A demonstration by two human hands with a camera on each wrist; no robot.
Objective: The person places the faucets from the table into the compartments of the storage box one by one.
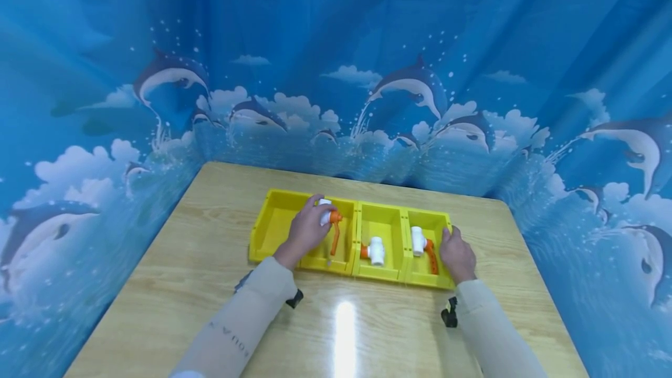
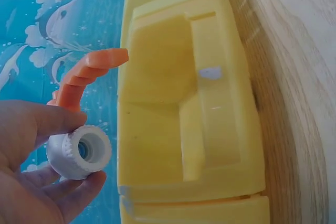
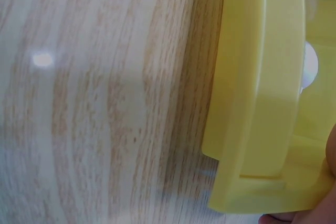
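Observation:
My left hand pinches a white plastic ball valve with a curved orange handle between thumb and fingers. In the head view it is over the left part of a row of yellow bins. The valve's round open end faces the left wrist camera. At the row's right end, my right hand grips the end bin's side wall, its fingers partly out of the right wrist view. Another white valve with an orange handle lies in that end bin. A third valve lies in the bin left of it.
The bins stand on a wood-grain table, towards its back edge. A blue curtain printed with dolphins surrounds the table at the back and sides. Dark wrist-camera parts hang by the cuffs.

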